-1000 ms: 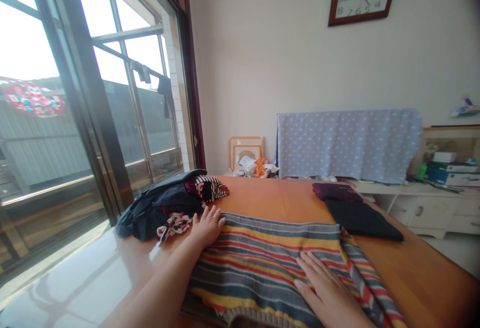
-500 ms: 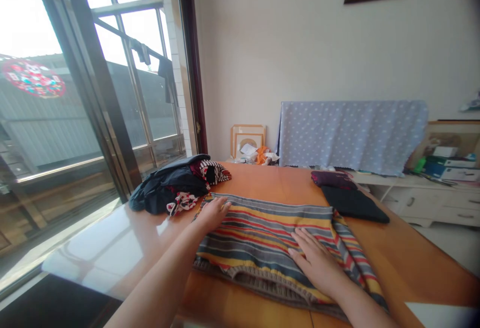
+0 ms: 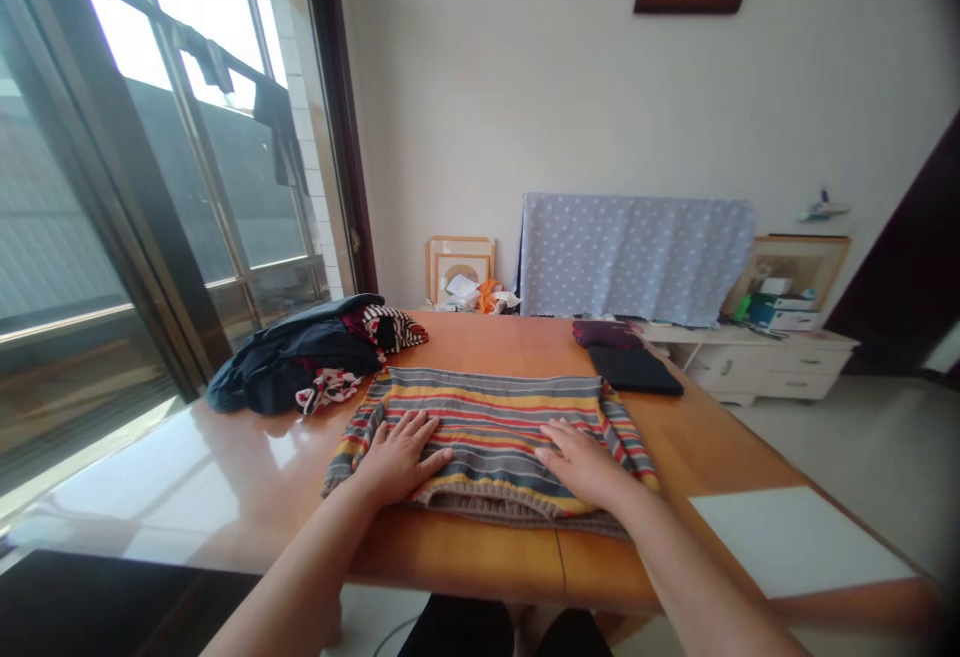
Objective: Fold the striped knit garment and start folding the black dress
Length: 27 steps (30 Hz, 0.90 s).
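A striped garment (image 3: 487,417) in grey, yellow, red and dark blue lies flat on the wooden table (image 3: 480,562) before me. Its ribbed, gathered edge faces me, and a folded part shows along each side. My left hand (image 3: 401,457) rests palm down on its left half, fingers spread. On the right half lies my right hand (image 3: 581,462), likewise flat with fingers stretched out. Neither hand grips the cloth.
A heap of dark clothes (image 3: 277,352) sits at the table's left. Folded at the back right are a black garment (image 3: 634,369) and a purple one (image 3: 606,334). A white sheet (image 3: 799,537) lies near the right edge. Beyond stands a white cabinet (image 3: 795,367).
My left hand has come back from the garment's far left corner to its near left part. My right hand stays on the right half. The view has swung right.
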Available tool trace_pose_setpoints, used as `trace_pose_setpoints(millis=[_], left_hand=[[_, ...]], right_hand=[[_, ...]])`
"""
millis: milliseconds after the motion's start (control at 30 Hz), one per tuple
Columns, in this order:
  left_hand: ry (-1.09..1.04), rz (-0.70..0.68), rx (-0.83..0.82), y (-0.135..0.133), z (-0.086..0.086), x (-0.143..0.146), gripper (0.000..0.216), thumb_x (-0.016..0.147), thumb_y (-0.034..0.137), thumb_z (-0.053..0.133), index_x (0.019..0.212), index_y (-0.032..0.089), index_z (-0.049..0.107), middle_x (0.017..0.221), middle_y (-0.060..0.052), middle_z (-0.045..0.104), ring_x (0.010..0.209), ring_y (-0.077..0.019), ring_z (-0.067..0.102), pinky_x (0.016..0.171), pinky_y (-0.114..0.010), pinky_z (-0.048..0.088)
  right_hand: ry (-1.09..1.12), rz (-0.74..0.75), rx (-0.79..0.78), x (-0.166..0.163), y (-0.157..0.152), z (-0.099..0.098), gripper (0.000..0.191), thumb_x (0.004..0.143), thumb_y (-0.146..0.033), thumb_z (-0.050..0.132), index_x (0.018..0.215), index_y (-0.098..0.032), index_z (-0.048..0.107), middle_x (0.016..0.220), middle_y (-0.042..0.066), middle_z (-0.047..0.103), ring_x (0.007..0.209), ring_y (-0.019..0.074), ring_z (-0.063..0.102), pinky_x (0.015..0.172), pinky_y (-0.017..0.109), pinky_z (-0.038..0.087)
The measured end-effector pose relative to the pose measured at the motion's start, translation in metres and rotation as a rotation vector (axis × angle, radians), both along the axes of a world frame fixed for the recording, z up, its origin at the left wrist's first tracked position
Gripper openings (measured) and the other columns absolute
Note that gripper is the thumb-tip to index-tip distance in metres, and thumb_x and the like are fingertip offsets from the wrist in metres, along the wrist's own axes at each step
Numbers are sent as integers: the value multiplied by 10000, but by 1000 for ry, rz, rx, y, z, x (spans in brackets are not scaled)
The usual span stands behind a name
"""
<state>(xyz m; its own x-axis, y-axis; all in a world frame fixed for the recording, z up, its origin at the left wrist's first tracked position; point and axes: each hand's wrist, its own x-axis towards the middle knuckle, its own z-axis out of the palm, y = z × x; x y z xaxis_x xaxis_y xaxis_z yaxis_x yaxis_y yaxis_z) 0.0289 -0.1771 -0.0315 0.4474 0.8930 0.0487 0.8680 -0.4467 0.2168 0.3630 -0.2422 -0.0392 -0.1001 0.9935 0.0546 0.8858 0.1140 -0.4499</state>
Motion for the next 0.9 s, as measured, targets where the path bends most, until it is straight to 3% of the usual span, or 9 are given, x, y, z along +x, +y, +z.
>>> trace_pose_setpoints(millis=[133,333,500,667,767,900], left_hand=[[10,21,50,0,5,10,791,886,782,245,1527,327,338,1611,-41,281,1498,-327,174,1158,-649,63],[45,-14,-16,-1,-3,19,801,867,795,275,1532,350,319,1630,-24,212,1512,-318,111,1173,-609,76],[43,-18,-4,3,-12,16,818,854,802,295,1540,358,289,1635,-15,176,1511,-315,117,1182,-600,57],[26,-1,-16,2,-8,18,839,840,802,325,1532,328,327,1629,-21,206,1510,-332,107,1181,-610,58],[10,7,-37,2,-2,20,847,821,805,372,1511,316,384,1615,-44,261,1498,-356,156,1172,-631,66],[-18,10,44,7,14,36,801,836,769,401,1441,255,507,1563,-95,381,1465,-372,256,1168,-618,132]], right_hand=[[-9,-19,25,-4,-19,8,674,942,-570,411,1484,-171,440,1576,109,347,1482,274,244,1204,432,188],[3,-19,-20,-6,-40,-4,707,950,-589,395,1526,-182,359,1608,97,269,1505,263,171,1220,437,112],[52,-73,28,10,-45,-5,704,945,-580,418,1528,-189,357,1609,88,268,1505,256,173,1219,421,142],[64,-157,39,28,-49,-13,724,918,-570,467,1513,-164,388,1596,104,297,1499,280,190,1223,437,138],[196,-179,118,35,-48,-23,675,901,-552,504,1488,-225,437,1584,67,339,1491,262,222,1213,427,195],[506,-337,287,42,-40,-32,613,882,-541,529,1394,-206,552,1509,96,461,1441,263,343,1163,417,319]])
